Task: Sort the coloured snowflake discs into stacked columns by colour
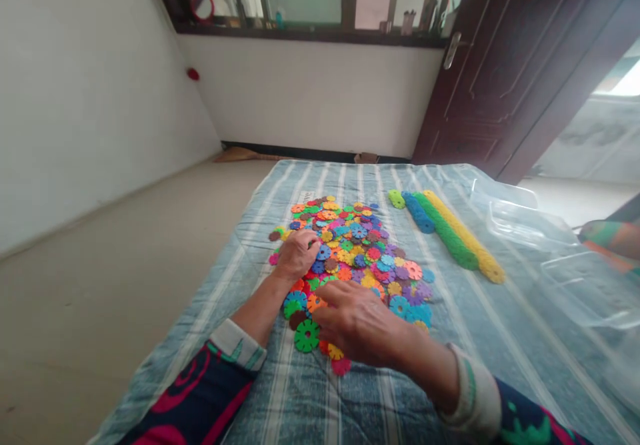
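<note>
A loose pile of flat, notched plastic discs (345, 256) in many colours lies on the striped bed cover. My left hand (299, 253) rests on the pile's left side with its fingers curled inward; a bit of pink shows by the fingertips, but what they grip is hidden. Over the near part of the pile is my right hand (357, 318), its fingers pointing left and apart, with nothing visible in them. Close to its fingertips lies a green disc (307, 336). A pink disc (341, 366) sits at the pile's near edge.
Right of the pile lie long rows of discs: yellow (463, 235), green (450, 232) and blue (419, 212), plus a short light-green stack (397, 198). Clear plastic containers (533, 225) stand along the right side of the striped cover (280, 378). Beyond is a dark door (515, 65).
</note>
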Demonstrator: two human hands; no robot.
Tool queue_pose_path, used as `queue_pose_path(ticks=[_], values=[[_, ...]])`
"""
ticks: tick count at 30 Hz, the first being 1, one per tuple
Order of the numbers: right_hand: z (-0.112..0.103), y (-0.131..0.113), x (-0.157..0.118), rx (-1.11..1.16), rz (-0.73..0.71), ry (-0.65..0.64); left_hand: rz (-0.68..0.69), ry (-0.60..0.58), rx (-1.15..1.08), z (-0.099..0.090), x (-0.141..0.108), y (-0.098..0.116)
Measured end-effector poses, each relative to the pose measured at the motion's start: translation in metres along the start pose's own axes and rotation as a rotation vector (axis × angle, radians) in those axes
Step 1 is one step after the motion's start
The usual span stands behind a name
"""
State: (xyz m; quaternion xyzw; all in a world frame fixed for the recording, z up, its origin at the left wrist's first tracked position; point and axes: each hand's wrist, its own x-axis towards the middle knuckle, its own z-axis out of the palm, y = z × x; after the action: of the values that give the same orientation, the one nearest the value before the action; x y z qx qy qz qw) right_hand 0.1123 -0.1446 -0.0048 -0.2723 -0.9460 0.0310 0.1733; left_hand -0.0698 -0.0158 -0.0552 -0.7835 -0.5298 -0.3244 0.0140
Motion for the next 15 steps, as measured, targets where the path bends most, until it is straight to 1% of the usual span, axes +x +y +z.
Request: queue_pose_path(ticks=[3,7,9,12,15], values=[[0.017,-0.014,0.016,-0.048,-0.038,-0.004,0.001,0.001,-0.003,-0.001,0.0,0.0],[0.032,-0.017,0.022,-0.099,-0.036,0.014,0.008,-0.004,-0.005,-0.002,0.002,-0.001],[0.034,-0.014,0.023,-0.094,-0.043,0.026,0.009,-0.004,0.007,-0.001,0.004,-0.003],[0.03,-0.013,0.024,-0.068,-0.068,0.026,0.018,0.002,0.003,0.001,0.006,-0.008],[0.021,-0.013,0.021,0.047,-0.082,-0.004,0.025,0.001,0.001,0.002,0.008,-0.01]])
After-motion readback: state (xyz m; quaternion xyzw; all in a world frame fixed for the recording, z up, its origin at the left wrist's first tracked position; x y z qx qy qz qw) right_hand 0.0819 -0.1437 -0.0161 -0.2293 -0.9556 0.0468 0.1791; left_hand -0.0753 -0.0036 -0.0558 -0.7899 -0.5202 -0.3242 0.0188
